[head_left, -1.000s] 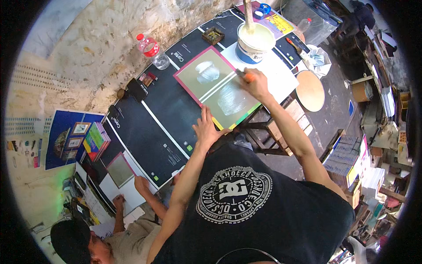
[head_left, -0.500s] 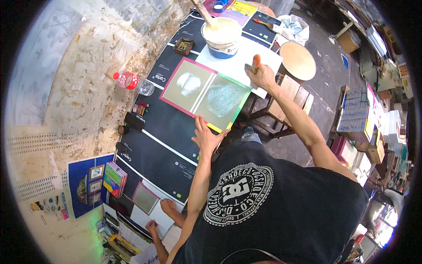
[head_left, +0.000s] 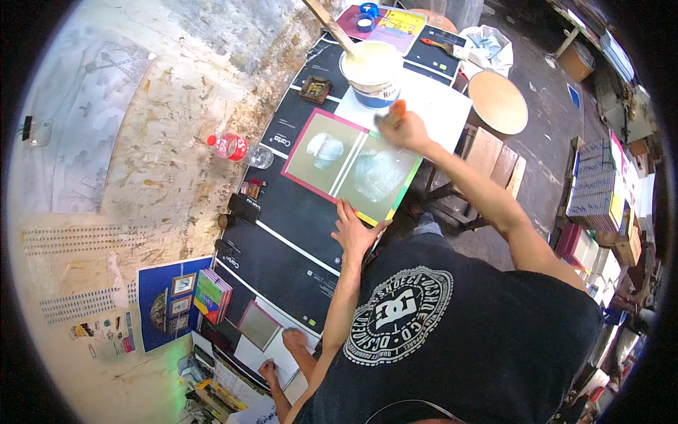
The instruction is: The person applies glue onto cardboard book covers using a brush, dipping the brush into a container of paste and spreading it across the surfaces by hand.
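Observation:
An open book cover (head_left: 308, 164) lies flat, grey boards inside with pink, green and yellow turned-in edges. Wet whitish smears, apparently glue, coat parts of both boards. My left hand (head_left: 355, 232) rests with spread fingers at its near edge. Above the far edge of the right board, my right hand (head_left: 409, 132) grips a brush (head_left: 399, 107) by its orange handle; motion blurs its bristles. Just beyond stands a white and blue pail (head_left: 373, 93) of cream-coloured paste, a wooden stick (head_left: 330, 28) leaning in it. White paper (head_left: 441, 106) lies under the pail.
Another person's hands (head_left: 294, 341) are by a smaller grey board (head_left: 259, 326) at the lower left. Along the wall are a bottle (head_left: 232, 147), a phone (head_left: 244, 208) and a small box (head_left: 315, 89). A second brush (head_left: 441, 46) lies at the far end; a wooden stool (head_left: 489, 157) stands right.
My right hand has swung the brush leftward, from over the white paper to the cover's far edge. My left hand stays at the near edge. The whole view has shifted slightly.

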Motion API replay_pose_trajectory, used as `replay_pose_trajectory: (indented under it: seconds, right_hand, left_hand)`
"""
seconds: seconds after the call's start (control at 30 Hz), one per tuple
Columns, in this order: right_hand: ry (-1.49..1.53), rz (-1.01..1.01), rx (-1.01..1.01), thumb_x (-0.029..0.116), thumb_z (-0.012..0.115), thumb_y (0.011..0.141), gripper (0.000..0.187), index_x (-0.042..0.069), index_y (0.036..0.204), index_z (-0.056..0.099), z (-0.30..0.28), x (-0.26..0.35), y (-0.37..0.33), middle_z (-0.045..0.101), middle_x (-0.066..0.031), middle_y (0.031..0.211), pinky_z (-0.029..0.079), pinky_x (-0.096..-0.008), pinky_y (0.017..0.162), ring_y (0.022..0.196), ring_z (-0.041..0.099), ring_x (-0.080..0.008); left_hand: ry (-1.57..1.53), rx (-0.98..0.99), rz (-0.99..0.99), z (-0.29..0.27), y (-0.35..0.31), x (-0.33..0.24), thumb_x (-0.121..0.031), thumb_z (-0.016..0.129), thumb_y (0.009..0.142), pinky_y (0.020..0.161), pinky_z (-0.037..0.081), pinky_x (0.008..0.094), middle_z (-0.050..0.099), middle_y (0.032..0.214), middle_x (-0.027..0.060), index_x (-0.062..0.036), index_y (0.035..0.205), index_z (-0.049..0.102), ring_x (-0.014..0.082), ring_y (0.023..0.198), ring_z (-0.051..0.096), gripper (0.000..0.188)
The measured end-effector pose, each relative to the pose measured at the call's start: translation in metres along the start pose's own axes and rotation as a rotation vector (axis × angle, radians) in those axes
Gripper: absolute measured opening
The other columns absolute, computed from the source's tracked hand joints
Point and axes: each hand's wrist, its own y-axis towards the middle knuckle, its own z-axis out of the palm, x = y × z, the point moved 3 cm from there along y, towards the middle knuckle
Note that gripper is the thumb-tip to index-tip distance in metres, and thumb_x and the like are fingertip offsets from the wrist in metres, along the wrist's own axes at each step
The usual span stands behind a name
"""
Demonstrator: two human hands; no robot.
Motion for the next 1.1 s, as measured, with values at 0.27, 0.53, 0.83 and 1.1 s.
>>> replay_pose_trajectory:
  seconds: [0.27, 0.53, 0.83, 1.1]
  right_hand:
    - [-0.236, -0.262, 0.303, 0.045, 0.063, 0.089, 0.04, 0.005, 0.084, 0.068, 0.063, 0.007, 0.055, 0.067, -0.0203, 0.07, 0.054, -0.0469, 0.061, 0.066, 0.068, -0.0395]
    - [0.141, -0.566, 0.53, 0.044, 0.071, 0.086, 0.038, 0.008, 0.097, 0.062, 0.132, 0.062, 0.021, 0.067, -0.0202, 0.085, 0.052, -0.0474, 0.076, 0.083, 0.067, -0.0365]
    - [0.16, -0.438, 0.099, 0.031, 0.078, 0.084, 0.034, 0.001, 0.073, 0.065, 0.046, 0.015, 0.16, 0.064, -0.0144, 0.07, 0.048, -0.0415, 0.063, 0.065, 0.062, -0.029]
    - [0.716, -0.045, 0.158, 0.026, 0.073, 0.091, 0.036, 0.0, 0.113, 0.063, 0.008, 0.023, 0.098, 0.066, -0.0076, 0.107, 0.051, -0.0317, 0.086, 0.093, 0.062, -0.0146]
  left_hand:
    - [-0.104, 0.04, -0.108, 0.002, 0.001, 0.006, -0.071, 0.086, 0.052, 0.096, 0.039, 0.0705, 0.015, 0.166, 0.0102, -0.0044, 0.156, 0.018, 0.0447, 0.13, 0.047, 0.141]
    - [-0.226, 0.046, -0.144, 0.014, 0.001, 0.009, -0.054, 0.094, 0.05, 0.098, 0.039, 0.0709, 0.011, 0.166, 0.0075, -0.0068, 0.157, 0.015, 0.0457, 0.133, 0.044, 0.142]
    - [-0.202, 0.134, -0.218, 0.003, 0.009, 0.003, -0.063, 0.091, 0.051, 0.101, 0.039, 0.07, 0.019, 0.164, 0.0114, -0.0059, 0.157, 0.019, 0.045, 0.136, 0.042, 0.14]
    - [-1.295, -0.574, -0.278, 0.041, 0.02, 0.115, -0.027, 0.076, 0.089, 0.084, 0.053, 0.0314, 0.066, 0.118, 0.0151, -0.0023, 0.138, 0.051, 0.0199, 0.09, 0.068, 0.06]
